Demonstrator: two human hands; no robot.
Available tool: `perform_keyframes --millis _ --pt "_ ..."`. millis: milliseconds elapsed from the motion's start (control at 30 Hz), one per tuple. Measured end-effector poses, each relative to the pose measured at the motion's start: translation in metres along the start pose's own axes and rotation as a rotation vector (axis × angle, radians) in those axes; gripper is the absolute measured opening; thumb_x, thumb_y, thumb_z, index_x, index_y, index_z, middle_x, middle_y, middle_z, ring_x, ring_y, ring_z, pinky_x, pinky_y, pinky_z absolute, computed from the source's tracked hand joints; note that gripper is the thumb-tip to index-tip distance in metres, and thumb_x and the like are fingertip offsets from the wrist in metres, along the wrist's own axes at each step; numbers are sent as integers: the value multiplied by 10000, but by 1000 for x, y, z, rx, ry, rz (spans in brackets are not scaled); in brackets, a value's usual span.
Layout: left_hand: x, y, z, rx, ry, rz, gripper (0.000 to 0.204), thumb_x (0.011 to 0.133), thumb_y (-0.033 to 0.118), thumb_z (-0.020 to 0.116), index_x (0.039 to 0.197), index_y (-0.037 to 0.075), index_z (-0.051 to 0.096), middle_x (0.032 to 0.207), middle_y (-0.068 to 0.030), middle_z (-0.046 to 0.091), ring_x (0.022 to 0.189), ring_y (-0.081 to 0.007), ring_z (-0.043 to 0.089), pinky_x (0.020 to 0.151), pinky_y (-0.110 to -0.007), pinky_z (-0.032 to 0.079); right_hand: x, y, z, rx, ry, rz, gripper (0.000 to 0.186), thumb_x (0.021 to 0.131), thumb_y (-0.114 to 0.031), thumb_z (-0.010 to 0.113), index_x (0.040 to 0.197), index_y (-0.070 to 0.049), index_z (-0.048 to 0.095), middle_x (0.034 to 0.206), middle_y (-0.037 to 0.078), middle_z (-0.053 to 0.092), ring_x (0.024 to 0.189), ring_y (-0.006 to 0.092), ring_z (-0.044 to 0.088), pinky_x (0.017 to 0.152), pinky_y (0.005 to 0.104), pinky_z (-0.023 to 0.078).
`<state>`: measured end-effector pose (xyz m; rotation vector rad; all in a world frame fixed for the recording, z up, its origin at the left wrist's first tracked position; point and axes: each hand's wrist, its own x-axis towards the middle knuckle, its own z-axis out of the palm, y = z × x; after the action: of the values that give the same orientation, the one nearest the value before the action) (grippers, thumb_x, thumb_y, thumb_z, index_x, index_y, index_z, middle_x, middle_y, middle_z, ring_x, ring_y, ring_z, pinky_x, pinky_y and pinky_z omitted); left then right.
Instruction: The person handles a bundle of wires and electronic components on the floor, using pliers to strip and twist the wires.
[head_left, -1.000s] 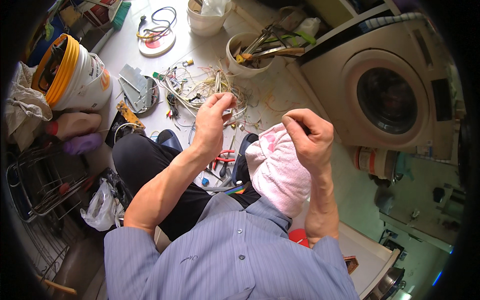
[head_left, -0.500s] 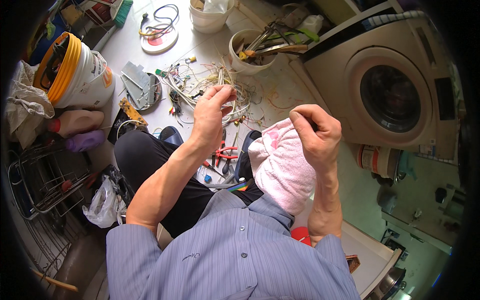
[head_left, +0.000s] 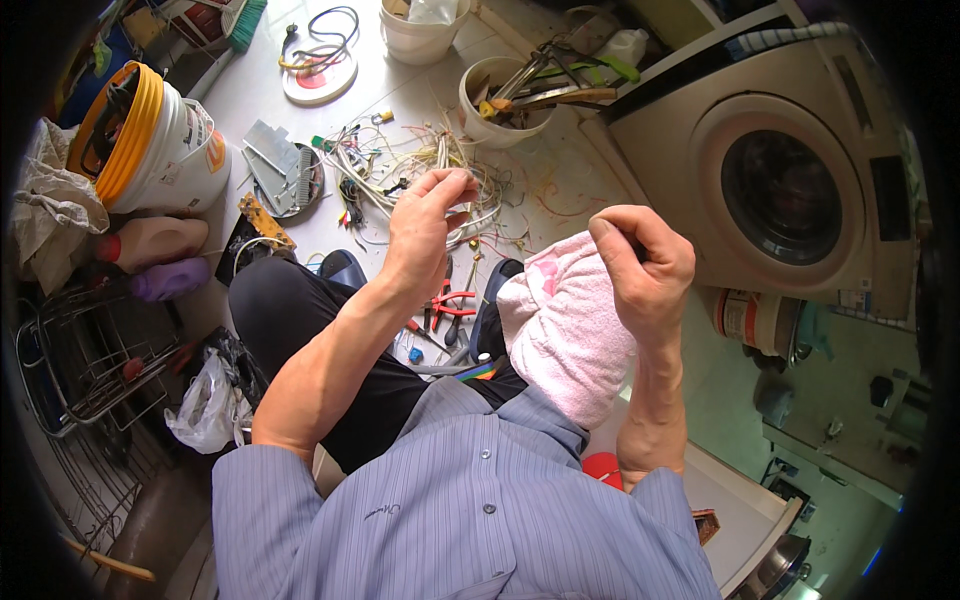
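Raised over the floor, my left hand [head_left: 425, 225] is closed in a pinch, thumb against the fingers. To its right, above my knee, my right hand [head_left: 648, 268] is closed too, with the thumb pressed to the bent forefinger. Whatever either pinch holds is too thin or hidden to make out. A pink towel [head_left: 565, 335] lies over my right knee, partly behind the right hand and wrist. Beyond my left hand spreads a tangled heap of wires [head_left: 450, 160], mostly white and yellowish. Red-handled pliers [head_left: 452, 300] lie on the floor between my feet.
A white bucket of tools [head_left: 490, 125] stands past the wires, left of a washing machine [head_left: 640, 140]. At the left are a white bucket with a yellow rim [head_left: 180, 160], bottles [head_left: 170, 282] and a wire rack [head_left: 100, 385]. A metal plate [head_left: 268, 165] lies near the wires.
My right hand has shifted slightly to the right, a little farther from the left one. The left hand has hardly moved, and the towel's edge has shifted slightly.
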<state>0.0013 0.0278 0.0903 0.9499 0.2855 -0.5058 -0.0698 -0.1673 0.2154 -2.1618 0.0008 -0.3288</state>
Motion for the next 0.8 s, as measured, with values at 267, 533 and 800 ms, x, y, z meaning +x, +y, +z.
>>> perform_keyframes --millis 267,533,800 --pt "1 0 -1 12 -7 13 149 1025 243 595 1059 112 658 1079 -23 702 1053 -143 633 929 -334 431 0 -5 1 3 17 -14 18 885 24 696 903 23 698 723 21 648 626 58 551 573 223 443" --pt "1 0 0 14 -5 13 150 1024 251 599 1043 115 658 1064 -19 702 1048 -140 635 926 -337 431 3 -9 -1 1 28 -16 18 892 28 696 909 24 701 710 -9 630 630 30 533 571 201 427" --pt "2 0 -1 36 -2 13 162 1027 252 595 1069 113 666 1066 -17 703 1048 -137 638 927 -341 436 2 -9 -4 61 66 -18 29 900 35 693 922 21 706 717 -24 622 632 27 515 578 191 415"
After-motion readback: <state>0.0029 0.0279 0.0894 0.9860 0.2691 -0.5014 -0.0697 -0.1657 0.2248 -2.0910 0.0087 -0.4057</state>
